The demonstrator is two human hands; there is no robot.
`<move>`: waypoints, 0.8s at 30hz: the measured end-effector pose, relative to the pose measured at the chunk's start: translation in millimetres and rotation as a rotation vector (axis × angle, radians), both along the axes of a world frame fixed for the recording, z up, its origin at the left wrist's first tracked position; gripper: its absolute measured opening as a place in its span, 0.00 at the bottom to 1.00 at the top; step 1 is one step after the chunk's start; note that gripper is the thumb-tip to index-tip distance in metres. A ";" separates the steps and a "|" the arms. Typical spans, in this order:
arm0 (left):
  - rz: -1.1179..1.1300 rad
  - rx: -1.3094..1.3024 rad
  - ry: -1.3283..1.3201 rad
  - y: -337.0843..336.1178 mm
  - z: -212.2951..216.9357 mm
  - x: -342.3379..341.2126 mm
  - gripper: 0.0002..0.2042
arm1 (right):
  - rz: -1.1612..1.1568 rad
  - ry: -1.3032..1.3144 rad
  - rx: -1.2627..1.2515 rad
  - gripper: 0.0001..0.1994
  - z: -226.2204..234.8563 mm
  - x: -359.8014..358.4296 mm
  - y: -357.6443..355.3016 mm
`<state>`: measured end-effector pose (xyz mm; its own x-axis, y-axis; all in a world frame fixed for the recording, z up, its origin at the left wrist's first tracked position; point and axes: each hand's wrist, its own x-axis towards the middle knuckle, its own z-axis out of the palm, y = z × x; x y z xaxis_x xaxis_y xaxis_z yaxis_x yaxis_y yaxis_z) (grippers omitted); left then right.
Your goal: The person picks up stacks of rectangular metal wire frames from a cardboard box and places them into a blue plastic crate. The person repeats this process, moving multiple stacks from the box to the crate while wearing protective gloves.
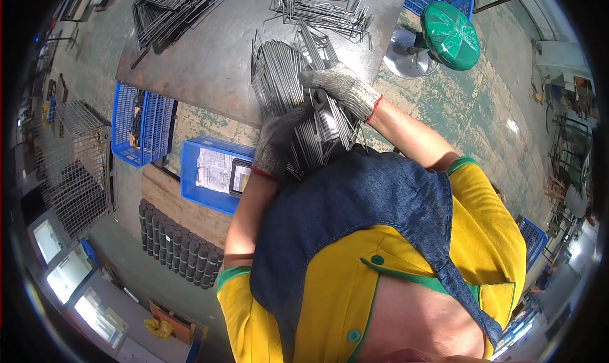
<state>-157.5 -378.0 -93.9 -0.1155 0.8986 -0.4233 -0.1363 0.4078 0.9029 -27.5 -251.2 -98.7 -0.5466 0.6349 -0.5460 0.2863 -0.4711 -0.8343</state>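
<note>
A thick bundle of bent grey metal wires (279,71) leans between the table's near edge and my apron. My left hand (279,138), in a grey knitted glove with dark fingers, is closed round the near left side of the bundle. In a matching glove, my right hand (342,87) grips its right side, with the thumb lying across the wires. The two hands nearly meet at the middle of the bundle, and some fingertips are hidden behind it or in shadow.
On the metal table (196,71) lie a pile of bent wire frames (177,11) and a second wire pile (323,11). Blue crates (209,201) stand at the left. A green-topped stool (450,36) is at the right, and dark cylinders (177,242) stand in rows lower left.
</note>
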 end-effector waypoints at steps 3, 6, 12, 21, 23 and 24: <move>-0.051 0.103 0.099 -4.0 -16.8 -5.3 0.16 | -0.048 0.091 -0.063 0.15 4.7 -1.0 -4.1; -0.068 0.141 0.086 -4.0 -15.8 -6.5 0.15 | 0.028 -0.066 0.034 0.15 -8.9 -1.6 -0.5; 0.097 -0.080 -0.043 7.8 17.1 7.3 0.16 | -0.045 0.020 -0.004 0.14 0.8 -5.1 -2.6; 0.042 -0.151 0.358 27.9 27.4 -2.0 0.19 | -0.021 0.049 -0.012 0.13 0.7 -2.9 1.6; 0.036 -0.135 0.275 25.4 25.5 -4.9 0.18 | -0.013 0.081 -0.057 0.12 4.0 -2.0 1.8; 0.041 -0.120 0.239 22.8 18.4 -6.6 0.17 | -0.020 0.103 -0.092 0.11 10.4 -0.8 1.0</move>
